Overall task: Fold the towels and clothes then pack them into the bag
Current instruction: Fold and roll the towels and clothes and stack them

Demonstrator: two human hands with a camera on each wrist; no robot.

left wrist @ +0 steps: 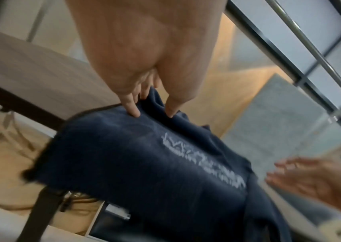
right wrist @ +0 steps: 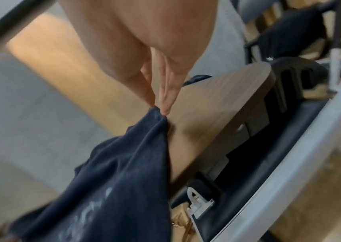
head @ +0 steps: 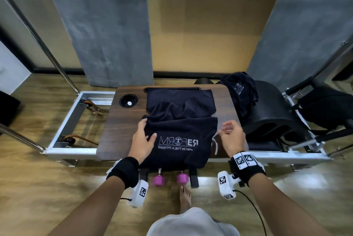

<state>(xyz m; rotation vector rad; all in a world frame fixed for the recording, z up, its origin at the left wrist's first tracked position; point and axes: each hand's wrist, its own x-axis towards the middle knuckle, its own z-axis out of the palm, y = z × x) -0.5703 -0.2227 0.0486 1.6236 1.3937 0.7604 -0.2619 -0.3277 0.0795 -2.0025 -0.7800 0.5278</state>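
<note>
Head view: from above, facing forward and down over the wooden table (head: 122,121) and both forearms. Wrist views: close, along each palm toward the fingertips, tilted. Shared by all three: the navy towel (head: 181,136) (left wrist: 136,163) (right wrist: 111,172) and table.

Towel (left wrist: 144,163) print smeared, unreadable in both wrist views. Bag (head: 328,109) at 3 o'clock cut by frame edge.

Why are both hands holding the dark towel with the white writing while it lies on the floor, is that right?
Not quite. Both hands do hold the towel, left hand and right hand, but it lies on the wooden table, not the floor. The head view shows this.
</note>
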